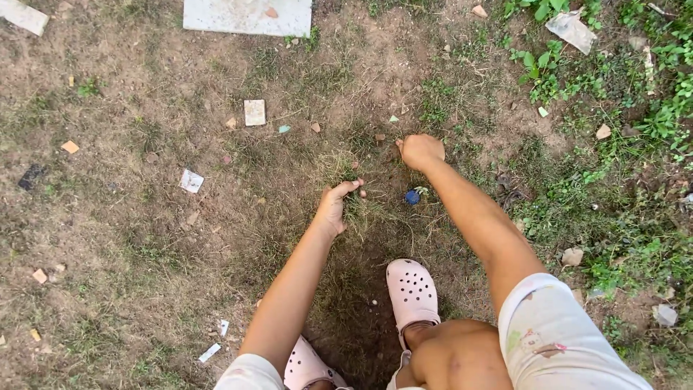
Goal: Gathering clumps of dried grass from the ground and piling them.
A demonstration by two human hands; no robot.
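**Grass tuft held in the left hand, right fist pressed to the soil**

Grass tuft stands near the middle of the view, its dry blades running roughly from 6 o'clock up to 12 o'clock. The left hand sits at its 7 o'clock side, fingers curled around the lower blades in a half-closed grip, thumb toward the top. It is the nearer hand, already touching the tuft. The right hand lies at about 2 o'clock from the tuft, apart from it, balled into a fist with knuckles down on bare dirt; whether anything is inside that fist cannot be told.

A small blue round thing rests on the ground at 3 o'clock from the tuft, between the two forearms. Below, at 6 o'clock, a pink clog stands on a dark patch of soil, with a second clog at the lower edge. Scattered tile chips dot the ground, a square pale one at 11 o'clock, and a grey slab lies along the top edge.
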